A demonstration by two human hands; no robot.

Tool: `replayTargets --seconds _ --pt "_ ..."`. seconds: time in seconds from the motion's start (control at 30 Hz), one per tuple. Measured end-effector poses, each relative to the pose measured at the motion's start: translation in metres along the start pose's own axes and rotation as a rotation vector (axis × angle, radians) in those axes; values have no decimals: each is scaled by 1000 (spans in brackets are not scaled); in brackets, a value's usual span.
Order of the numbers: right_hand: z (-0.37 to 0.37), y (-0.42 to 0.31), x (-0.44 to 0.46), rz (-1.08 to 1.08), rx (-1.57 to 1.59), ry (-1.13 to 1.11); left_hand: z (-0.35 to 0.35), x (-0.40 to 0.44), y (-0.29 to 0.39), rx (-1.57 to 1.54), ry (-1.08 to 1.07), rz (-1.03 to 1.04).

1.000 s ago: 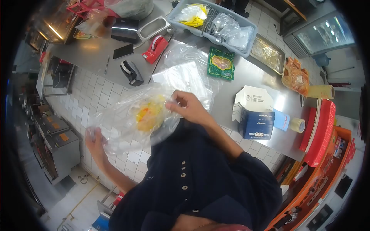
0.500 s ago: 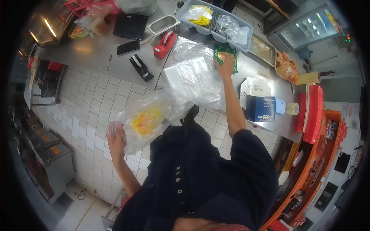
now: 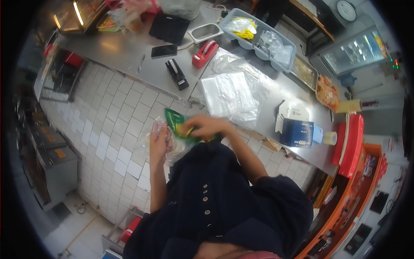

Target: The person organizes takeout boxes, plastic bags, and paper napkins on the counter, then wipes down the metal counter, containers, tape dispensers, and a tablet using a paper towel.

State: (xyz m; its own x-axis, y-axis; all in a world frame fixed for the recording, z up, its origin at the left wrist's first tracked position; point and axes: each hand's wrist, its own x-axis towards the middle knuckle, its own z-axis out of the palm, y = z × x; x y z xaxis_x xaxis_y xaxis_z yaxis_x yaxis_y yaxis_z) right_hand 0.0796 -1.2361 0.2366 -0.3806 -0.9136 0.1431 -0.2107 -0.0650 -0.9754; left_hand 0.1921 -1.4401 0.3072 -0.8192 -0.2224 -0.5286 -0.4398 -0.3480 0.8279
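Note:
In front of my dark shirt, my left hand (image 3: 158,142) grips the clear plastic bag (image 3: 177,153), whose contents are mostly hidden. Close beside it, my right hand (image 3: 205,126) is closed on the green packet (image 3: 174,118), held over the clear bag. The packet's yellow patch shows partly at the fingers, and the hand is slightly blurred. A stack of clear plastic bags (image 3: 228,95) lies on the steel table (image 3: 120,47) beyond my hands.
Two tape dispensers, one red (image 3: 205,54) and one black (image 3: 177,74), stand near a phone (image 3: 164,51). A grey-blue bin (image 3: 258,41) holds plastic packs. Rightward are a blue box (image 3: 297,133), a tape roll (image 3: 330,137) and red boxes (image 3: 351,144).
My right hand has lifted the green packet off the table and brought it to my left hand. The clear bag is now lower and more bunched, its yellow contents no longer plainly visible.

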Motion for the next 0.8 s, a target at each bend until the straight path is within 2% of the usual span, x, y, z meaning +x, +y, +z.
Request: replayTargets --seconds 0.03,0.07,0.1,0.17,0.2,0.23,0.27,0.33,0.4,0.43,0.5,0.53,0.57,0.63,0.67,0.7,0.73,0.77,0.8 --pt "36 5 30 292 -187 -29 7 -3 -4 -99 -23 -40" --pt "73 36 58 354 -476 -103 12 -10 -5 -172 -121 -48" --pt "107 57 60 286 -291 211 15 -14 -9 -162 -136 -59" --pt "132 104 62 196 -106 532 17 -17 -9 -129 4 43" --pt "130 125 70 148 -123 221 15 -16 -7 -148 63 85" --pt "120 116 80 90 -117 -86 4 -13 -3 -136 56 87" --pt "113 104 66 68 -137 19 -8 -9 -1 -167 67 89" --pt "78 9 43 29 -180 230 -27 -11 4 -202 71 72" --pt "43 -24 11 202 -6 376 -39 -22 20 -178 30 20" --pt "26 -2 -11 182 -149 571 -45 -23 21 -182 31 14" --pt "-14 39 -45 361 -237 1044 -57 -24 21 -10 92 56" --pt "-42 74 -67 442 -498 1186 -76 -17 16 153 38 80" --pt "-72 118 -96 528 -889 1231 -74 -14 11 156 36 71" --pt "-117 167 -129 838 -895 1270 -60 -2 9 829 354 778" --pt "-125 158 -127 838 -888 1277 -47 -8 21 717 329 548" --pt "-135 137 -122 1079 -810 1140 -44 -1 22 724 326 552" --pt "-143 125 -122 1307 -723 986 -43 9 20 804 212 602" --pt "-151 127 -126 1306 -717 989 -39 19 17 882 97 649" --pt "-161 129 -131 1313 -636 921 -29 29 13 887 97 651"
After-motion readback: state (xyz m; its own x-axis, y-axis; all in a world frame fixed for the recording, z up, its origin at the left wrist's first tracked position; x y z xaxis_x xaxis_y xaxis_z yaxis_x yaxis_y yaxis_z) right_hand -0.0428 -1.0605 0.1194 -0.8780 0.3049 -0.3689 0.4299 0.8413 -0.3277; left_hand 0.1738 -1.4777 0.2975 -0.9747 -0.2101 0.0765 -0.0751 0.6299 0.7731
